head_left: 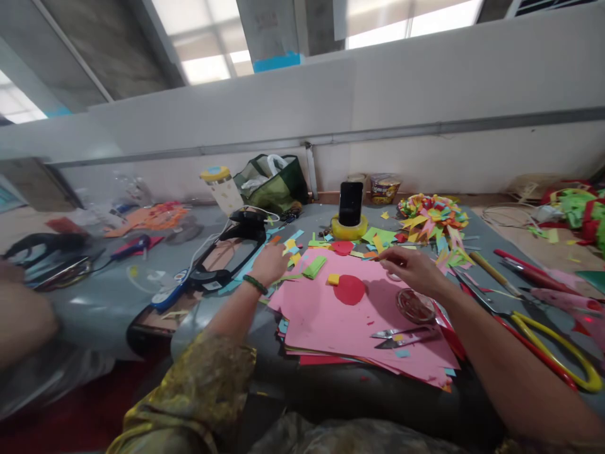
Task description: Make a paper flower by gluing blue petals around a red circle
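Note:
Small coloured paper scraps (295,257) lie around my left hand (268,263), whose fingers point down among them and are partly hidden and blurred. Over the right part of a stack of pink paper sheets (326,328), my right hand (410,270) has its thumb and fingertips pressed together; I cannot make out what is in them. On the top sheet are a red paper circle (350,291), a small yellow paper stack (333,279) and a folded green paper strip (314,267). Thread snips (401,337) and a round clear-and-red container (414,306) rest below my right hand.
A phone (350,203) stands upright in a yellow tape roll (348,228). Yellow-handled scissors (551,347) lie at right, near a colourful paper bundle (432,214). A black headset-like frame (229,252) with a white cable is at left. Another person's arm (23,315) shows far left.

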A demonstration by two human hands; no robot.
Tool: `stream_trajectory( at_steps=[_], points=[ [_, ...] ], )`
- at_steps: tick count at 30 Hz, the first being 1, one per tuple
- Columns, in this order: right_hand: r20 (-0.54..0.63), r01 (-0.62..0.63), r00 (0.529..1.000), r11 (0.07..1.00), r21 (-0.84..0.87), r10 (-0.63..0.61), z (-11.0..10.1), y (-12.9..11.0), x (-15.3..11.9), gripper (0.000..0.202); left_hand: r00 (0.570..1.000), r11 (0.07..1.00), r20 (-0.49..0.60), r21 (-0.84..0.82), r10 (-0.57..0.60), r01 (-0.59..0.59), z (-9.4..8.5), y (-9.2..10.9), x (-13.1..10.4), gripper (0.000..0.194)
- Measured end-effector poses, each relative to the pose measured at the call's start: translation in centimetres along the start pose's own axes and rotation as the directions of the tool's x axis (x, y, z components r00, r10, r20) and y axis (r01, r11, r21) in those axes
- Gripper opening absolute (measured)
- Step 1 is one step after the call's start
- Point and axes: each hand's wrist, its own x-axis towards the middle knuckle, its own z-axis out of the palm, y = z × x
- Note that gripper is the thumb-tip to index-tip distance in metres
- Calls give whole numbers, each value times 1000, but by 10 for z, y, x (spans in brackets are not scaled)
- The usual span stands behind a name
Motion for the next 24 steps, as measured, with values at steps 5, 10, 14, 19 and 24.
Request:
stream_trajectory(
  at_steps=[5, 10, 14, 19, 24],
  points=[
    [4, -8, 1000, 1000, -4, 8, -1, 2, 1, 24, 974, 955, 119, 250, -192, 158, -22, -26, 15, 27],
    [36, -27, 999, 999, 25, 26, 2, 5, 2, 24, 946, 922, 196, 343, -256, 179, -23, -29, 18, 31],
    [45, -31, 999, 999, 43, 29, 4, 11, 3, 25, 951, 916, 173, 359, -257, 182, -31, -26, 23, 33],
    [44, -24, 999, 1000, 15, 23, 6, 15, 3, 25, 952, 908, 129, 358, -279, 218, -43, -26, 24, 26],
    [14, 21, 1000, 1000, 6, -21, 5, 11, 3, 23, 974, 935, 12, 283, -227, 214, -54, -25, 21, 20]
  ],
)
